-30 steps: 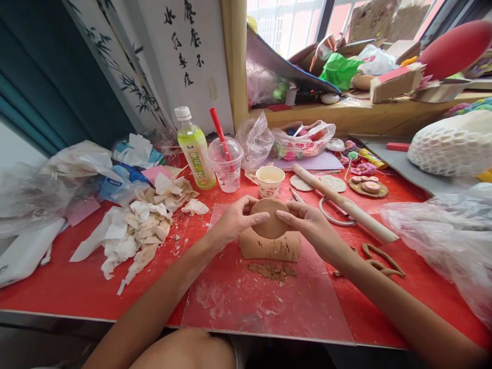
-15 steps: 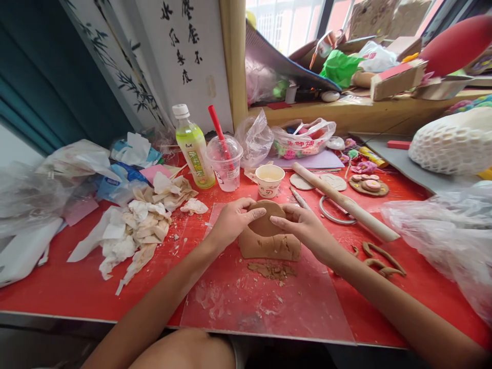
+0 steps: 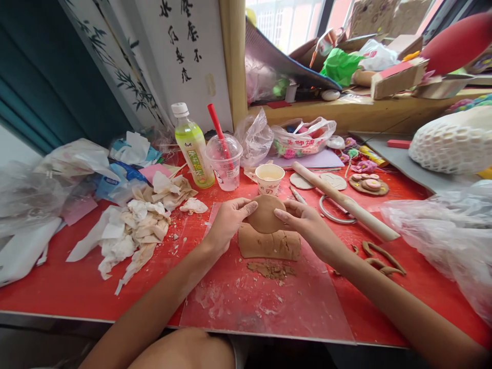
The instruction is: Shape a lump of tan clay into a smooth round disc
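A flat round clay disc (image 3: 266, 215) is held up between my two hands, tilted so its broad face turns toward me. My left hand (image 3: 232, 218) pinches its left edge, thumb on the near face. On the opposite edge my right hand (image 3: 299, 216) grips the same way. Just below and behind the disc, a rectangular clay slab (image 3: 269, 246) rests on the clear plastic sheet (image 3: 261, 307). Clay crumbs (image 3: 271, 270) lie along the slab's near side. A paper cup (image 3: 269, 177) with pale liquid stands beyond the disc.
A rolling pin (image 3: 346, 202) and a metal ring (image 3: 335, 219) lie to the right, near curved clay strips (image 3: 378, 262). Crumpled tissues (image 3: 138, 228) cover the left. A green drink bottle (image 3: 195, 148) and a plastic cup with a straw (image 3: 225, 169) stand behind.
The disc has tipped more upright, showing more of its face. Both thumbs have shifted outward toward its edges, and the hands are slightly farther apart.
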`<state>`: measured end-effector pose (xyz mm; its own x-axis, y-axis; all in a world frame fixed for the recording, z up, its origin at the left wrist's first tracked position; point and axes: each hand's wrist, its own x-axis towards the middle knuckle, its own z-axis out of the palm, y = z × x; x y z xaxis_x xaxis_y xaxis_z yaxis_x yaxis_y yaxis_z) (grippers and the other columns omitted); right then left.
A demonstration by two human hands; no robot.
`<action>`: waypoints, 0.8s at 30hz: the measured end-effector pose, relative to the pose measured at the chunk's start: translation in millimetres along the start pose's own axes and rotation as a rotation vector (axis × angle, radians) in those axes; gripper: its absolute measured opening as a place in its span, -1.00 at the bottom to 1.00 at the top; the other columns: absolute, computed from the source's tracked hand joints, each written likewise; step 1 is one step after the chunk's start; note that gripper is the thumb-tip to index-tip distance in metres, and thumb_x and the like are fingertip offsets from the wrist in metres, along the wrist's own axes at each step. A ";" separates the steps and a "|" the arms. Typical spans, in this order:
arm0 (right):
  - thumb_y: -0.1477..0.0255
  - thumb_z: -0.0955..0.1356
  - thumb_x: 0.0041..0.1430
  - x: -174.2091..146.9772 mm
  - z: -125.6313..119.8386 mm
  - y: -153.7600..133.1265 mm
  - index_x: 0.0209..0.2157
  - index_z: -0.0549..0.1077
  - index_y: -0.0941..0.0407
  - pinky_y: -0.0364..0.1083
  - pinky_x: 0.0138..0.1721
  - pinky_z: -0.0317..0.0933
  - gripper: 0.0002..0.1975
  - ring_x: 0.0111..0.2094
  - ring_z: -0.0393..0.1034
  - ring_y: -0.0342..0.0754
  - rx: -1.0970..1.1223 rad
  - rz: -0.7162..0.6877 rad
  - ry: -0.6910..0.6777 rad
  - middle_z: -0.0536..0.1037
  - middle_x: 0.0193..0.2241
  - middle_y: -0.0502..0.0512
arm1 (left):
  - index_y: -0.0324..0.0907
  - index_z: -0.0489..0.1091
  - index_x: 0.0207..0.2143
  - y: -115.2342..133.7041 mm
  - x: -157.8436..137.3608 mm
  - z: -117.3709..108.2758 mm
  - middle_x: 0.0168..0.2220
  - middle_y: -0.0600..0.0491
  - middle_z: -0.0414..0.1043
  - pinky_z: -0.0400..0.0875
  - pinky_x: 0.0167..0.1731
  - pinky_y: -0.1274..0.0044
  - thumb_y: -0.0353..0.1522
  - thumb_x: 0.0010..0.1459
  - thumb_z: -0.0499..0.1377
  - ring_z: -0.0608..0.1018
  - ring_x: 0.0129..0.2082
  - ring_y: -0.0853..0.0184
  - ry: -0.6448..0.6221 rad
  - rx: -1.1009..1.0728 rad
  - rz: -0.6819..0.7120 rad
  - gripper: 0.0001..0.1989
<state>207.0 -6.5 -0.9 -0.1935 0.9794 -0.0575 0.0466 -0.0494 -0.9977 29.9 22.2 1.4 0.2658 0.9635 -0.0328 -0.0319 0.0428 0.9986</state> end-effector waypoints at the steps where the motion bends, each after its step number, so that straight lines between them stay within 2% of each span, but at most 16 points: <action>1: 0.20 0.34 0.08 0.3 -0.3 0.7 -0.28 0.41 0.17 -0.01 -0.17 0.29 -0.68 -0.19 0.41 0.01 -0.016 0.002 -0.013 0.50 -0.26 0.14 | -0.29 0.48 -0.36 0.5 -0.1 0.1 -0.39 0.04 0.50 0.33 -0.34 0.58 -0.26 0.04 0.22 0.47 -0.40 0.42 -0.013 0.002 -0.009 -0.76; 6: 0.21 0.35 0.08 -0.1 -1.2 1.3 -0.24 0.43 0.15 0.02 -0.12 0.29 -0.69 -0.18 0.41 0.01 0.040 -0.036 0.019 0.51 -0.24 0.13 | -0.29 0.45 -0.22 3.7 0.6 0.2 -0.26 -0.02 0.52 0.37 -0.28 0.54 -0.25 0.01 0.25 0.51 -0.26 0.32 -0.137 0.016 -0.069 -0.68; 10: 0.24 0.36 0.07 -1.0 0.1 -1.6 -0.18 0.42 0.13 -0.01 -0.13 0.30 -0.68 -0.12 0.40 0.02 0.079 -0.002 0.011 0.50 -0.15 0.14 | -0.30 0.46 -0.26 2.4 0.3 -0.2 -0.27 -0.02 0.53 0.36 -0.23 0.53 -0.27 -0.01 0.27 0.52 -0.23 0.30 -0.105 0.004 -0.040 -0.70; 12: 0.23 0.36 0.08 -0.5 -0.5 -1.3 -0.19 0.42 0.14 -0.02 -0.15 0.31 -0.68 -0.12 0.41 0.03 0.086 0.026 0.011 0.50 -0.14 0.15 | -0.30 0.47 -0.26 2.2 0.2 -1.1 -0.27 -0.02 0.53 0.37 -0.22 0.51 -0.21 0.06 0.22 0.53 -0.24 0.30 -0.115 -0.033 -0.026 -0.68; 15: 0.22 0.36 0.07 1.2 -3.4 1.2 -0.21 0.42 0.15 -0.01 -0.17 0.32 -0.68 -0.14 0.42 0.03 0.144 0.038 0.038 0.51 -0.16 0.17 | -0.27 0.46 -0.16 4.4 0.4 -3.8 -0.20 -0.05 0.52 0.38 -0.20 0.46 -0.16 0.16 0.10 0.53 -0.22 0.27 -0.235 -0.064 -0.041 -0.63; 17: 0.23 0.37 0.06 1.9 -5.3 2.7 -0.20 0.42 0.15 -0.02 -0.19 0.33 -0.67 -0.15 0.43 0.03 0.184 0.046 0.046 0.51 -0.16 0.18 | -0.22 0.42 -0.06 6.3 0.6 -5.9 -0.09 -0.04 0.48 0.37 -0.14 0.44 -0.21 0.16 0.11 0.52 -0.14 0.25 -0.302 -0.025 -0.035 -0.63; 20: 0.23 0.38 0.06 2.0 -6.4 3.5 -0.19 0.42 0.16 -0.03 -0.20 0.34 -0.66 -0.16 0.43 0.02 0.211 0.063 0.024 0.50 -0.15 0.19 | -0.18 0.38 0.01 7.5 1.1 -8.3 -0.02 -0.02 0.44 0.33 -0.08 0.45 -0.25 0.14 0.15 0.48 -0.06 0.23 -0.306 0.062 0.014 -0.61; 24: 0.24 0.38 0.08 1.8 -5.8 3.7 -0.17 0.42 0.16 -0.04 -0.19 0.34 -0.66 -0.17 0.44 0.00 0.240 0.063 -0.004 0.50 -0.13 0.18 | -0.20 0.39 0.01 6.1 1.9 -8.8 -0.05 -0.03 0.47 0.36 -0.13 0.45 -0.20 0.18 0.09 0.51 -0.13 0.24 -0.291 0.118 0.062 -0.59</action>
<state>212.5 -3.8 -4.5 -0.2013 0.9722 -0.1198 -0.1758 -0.1562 -0.9720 21.8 26.7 7.0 0.5321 0.8463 0.0249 0.0508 -0.0612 0.9968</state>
